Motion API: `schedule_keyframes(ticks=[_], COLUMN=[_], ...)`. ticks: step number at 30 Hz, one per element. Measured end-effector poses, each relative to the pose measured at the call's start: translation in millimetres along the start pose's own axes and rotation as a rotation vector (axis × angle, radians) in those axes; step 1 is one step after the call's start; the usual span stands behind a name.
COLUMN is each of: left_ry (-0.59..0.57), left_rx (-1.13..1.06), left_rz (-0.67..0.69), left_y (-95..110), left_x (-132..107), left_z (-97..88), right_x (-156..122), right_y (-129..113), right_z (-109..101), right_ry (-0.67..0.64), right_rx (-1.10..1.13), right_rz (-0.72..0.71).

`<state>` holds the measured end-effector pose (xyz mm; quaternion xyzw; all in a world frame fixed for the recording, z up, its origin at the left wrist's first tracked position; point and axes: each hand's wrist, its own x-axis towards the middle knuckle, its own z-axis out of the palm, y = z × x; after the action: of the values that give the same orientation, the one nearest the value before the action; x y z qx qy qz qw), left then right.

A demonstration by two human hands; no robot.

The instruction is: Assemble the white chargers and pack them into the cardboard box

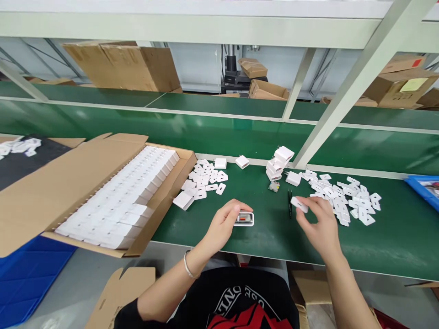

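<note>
My left hand [224, 222] grips a white charger housing [252, 219] whose open end faces me, with electronic parts visible inside. Between the thumb and fingers of my right hand [318, 221] is a white end cap [299, 204] with a small slot. Black tweezers [290, 204] lie on the green bench just left of that cap. Beyond them rests a small bare circuit board [274, 186], in front of a stack of white chargers [279, 162]. A single charger [293, 178] lies to the right of the stack.
Loose white caps [356, 201] are heaped at the right, and another pile [206, 176] is at the left. A cardboard box [188, 167] holding rows of white housings stands on the left. A slanted metal post [350, 91] rises behind the bench. A blue tray [420, 187] sits at far right.
</note>
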<state>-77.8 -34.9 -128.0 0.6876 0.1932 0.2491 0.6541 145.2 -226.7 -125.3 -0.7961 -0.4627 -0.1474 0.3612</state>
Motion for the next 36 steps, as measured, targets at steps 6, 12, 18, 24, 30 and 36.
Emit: schedule_keyframes(ticks=[6, 12, 18, 24, 30, 36], left_ry=[0.001, -0.002, -0.074, -0.158, -0.146, -0.150], left_rx=[0.120, 0.098, 0.023, 0.006, 0.115, 0.070], left_rz=[0.083, -0.017, 0.002, -0.067, 0.063, 0.093], left_y=[3, -7, -14, -13, -17, -21], left_x=[-2, -3, -4, -3, -7, -9], left_z=[3.7, 7.9, 11.2, 9.2, 7.9, 16.1], right_x=[-7, -5, -1, -3, -25, -38], right_y=[-81, -100, -95, -86, -82, -92], right_z=[10, 30, 33, 39, 62, 78], right_ry=[-0.256, -0.498, -0.537, -0.596, -0.486, -0.392], right_rx=[0.477, 0.553, 0.566, 0.815, 0.993, 1.070], right_rz=[-0.115, -0.070, -0.026, 0.185, 0.403, 0.515])
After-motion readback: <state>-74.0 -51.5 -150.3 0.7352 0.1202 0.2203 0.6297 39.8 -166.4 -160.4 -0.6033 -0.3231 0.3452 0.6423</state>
